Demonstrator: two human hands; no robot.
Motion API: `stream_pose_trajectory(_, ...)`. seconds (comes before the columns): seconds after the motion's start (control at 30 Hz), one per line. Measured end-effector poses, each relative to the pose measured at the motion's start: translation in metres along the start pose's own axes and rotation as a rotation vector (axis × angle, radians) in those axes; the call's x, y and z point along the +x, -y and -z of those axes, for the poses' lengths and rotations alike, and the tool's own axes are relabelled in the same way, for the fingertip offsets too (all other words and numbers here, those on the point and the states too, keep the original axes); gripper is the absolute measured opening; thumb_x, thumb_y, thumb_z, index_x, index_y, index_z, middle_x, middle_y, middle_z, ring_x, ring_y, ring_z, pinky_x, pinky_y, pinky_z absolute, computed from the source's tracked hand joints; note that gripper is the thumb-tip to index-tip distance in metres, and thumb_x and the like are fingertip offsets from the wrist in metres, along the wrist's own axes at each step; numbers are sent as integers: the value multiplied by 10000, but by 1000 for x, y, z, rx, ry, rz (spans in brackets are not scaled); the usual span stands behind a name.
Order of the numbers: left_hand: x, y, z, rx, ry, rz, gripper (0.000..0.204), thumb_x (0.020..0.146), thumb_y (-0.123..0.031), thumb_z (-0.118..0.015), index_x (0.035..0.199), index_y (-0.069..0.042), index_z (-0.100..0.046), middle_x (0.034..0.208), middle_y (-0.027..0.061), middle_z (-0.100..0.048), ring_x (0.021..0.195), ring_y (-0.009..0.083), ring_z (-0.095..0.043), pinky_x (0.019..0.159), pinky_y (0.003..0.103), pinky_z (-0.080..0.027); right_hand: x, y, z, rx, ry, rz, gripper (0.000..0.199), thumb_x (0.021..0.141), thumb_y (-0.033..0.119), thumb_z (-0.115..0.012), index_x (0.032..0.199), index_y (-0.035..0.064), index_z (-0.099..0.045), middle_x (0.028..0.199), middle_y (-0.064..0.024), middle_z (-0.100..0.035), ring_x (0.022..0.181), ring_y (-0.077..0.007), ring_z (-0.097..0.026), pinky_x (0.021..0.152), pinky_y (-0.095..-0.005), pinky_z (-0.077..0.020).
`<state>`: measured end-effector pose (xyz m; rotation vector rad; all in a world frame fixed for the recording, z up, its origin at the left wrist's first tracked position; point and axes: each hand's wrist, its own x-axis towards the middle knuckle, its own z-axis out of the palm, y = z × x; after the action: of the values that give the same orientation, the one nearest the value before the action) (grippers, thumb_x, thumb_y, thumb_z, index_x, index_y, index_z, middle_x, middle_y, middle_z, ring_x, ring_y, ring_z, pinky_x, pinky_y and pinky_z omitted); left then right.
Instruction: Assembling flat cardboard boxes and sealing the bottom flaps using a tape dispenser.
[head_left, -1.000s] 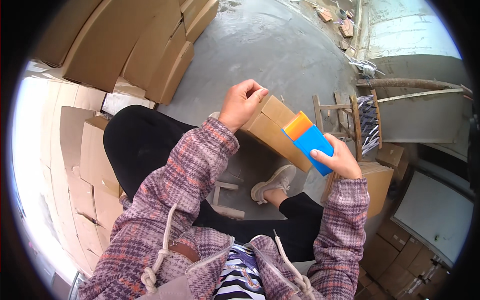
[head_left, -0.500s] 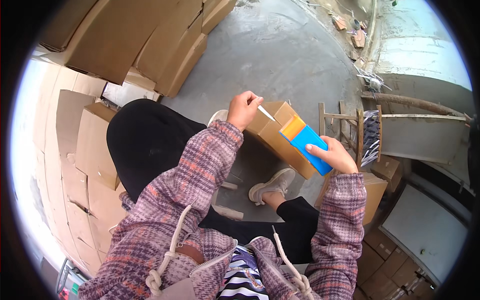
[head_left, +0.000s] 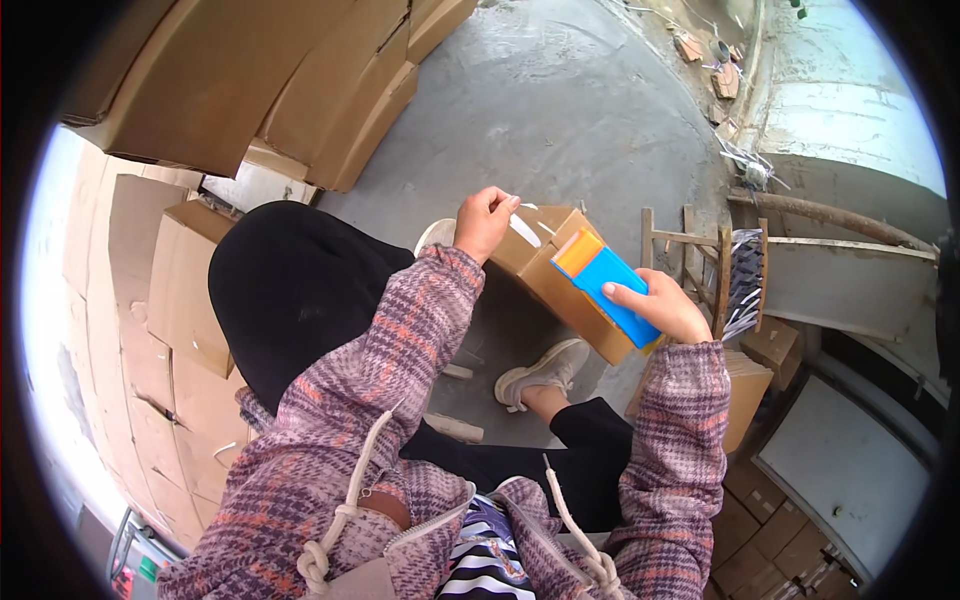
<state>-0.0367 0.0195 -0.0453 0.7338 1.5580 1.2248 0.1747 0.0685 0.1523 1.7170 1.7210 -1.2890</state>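
Observation:
My left hand (head_left: 483, 224) is closed in a pinch on the end of a thin white strip (head_left: 524, 232). The strip's loose end hangs toward the right, over a closed brown cardboard box (head_left: 590, 318). In my right hand (head_left: 672, 306) is a flat, oblong blue-and-orange case (head_left: 618, 287), tilted with its orange end up and to the left. My thumb lies along the blue face, and the fingers behind it are mostly hidden. The case is above the cardboard box, its orange end a short way from the strip.
Large cardboard cartons (head_left: 215, 85) stand at the far left, with more cardboard (head_left: 195, 285) along the left side. A wooden chair (head_left: 722, 265) with a woven seat lies to the right. Flattened cardboard (head_left: 748, 395) is beside my right sleeve. The floor (head_left: 540, 120) is grey concrete.
The white strip has turned and shows a broader face, its tip now lower and further left. My right hand and the case have shifted slightly left. My left hand has barely moved.

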Motion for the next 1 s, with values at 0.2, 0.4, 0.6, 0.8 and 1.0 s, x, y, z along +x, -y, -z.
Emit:
stream_pose_trajectory(0.2,-6,33,-22,-24,-14,23,211,837,-207,-635,793,-2,-615,609,66,-577,572,126,-511,558,299,-427,13,-1,-3,17,48,-53,665,745,539,-645,999,-75,-621,847,-170,-657,741,-226,-648,680,-330,-511)
stream_pose_trajectory(0.4,-16,49,-38,92,-15,-16,199,828,-227,-628,808,-29,-607,755,139,-618,722,292,-589,645,382,-454,37,4,2,-126,151,-188,721,748,565,-649,1034,-94,-598,870,-165,-655,752,-217,-646,698,-318,-513)
stream_pose_trajectory(0.6,-16,48,-41,206,12,-84,210,837,-256,-616,833,-46,-617,828,146,-623,804,327,-596,690,412,-462,40,8,1,-166,132,-237,805,705,629,-622,1014,-114,-611,908,-212,-648,804,-284,-650,708,-361,-506)
stream_pose_trajectory(0.8,-18,35,-29,563,31,34,222,850,-249,-600,962,-58,-620,1036,144,-587,933,358,-560,771,429,-467,39,12,-4,-203,103,-246,817,708,618,-634,1078,-109,-589,976,-212,-643,870,-289,-644,750,-373,-500)
stream_pose_trajectory(1.0,-22,15,-25,349,149,-260,305,913,-268,-507,1104,-55,-612,1082,172,-601,1081,326,-542,908,405,-433,42,8,-3,-144,109,-287,849,702,615,-647,1114,-121,-559,982,-213,-639,855,-283,-646,744,-362,-507)
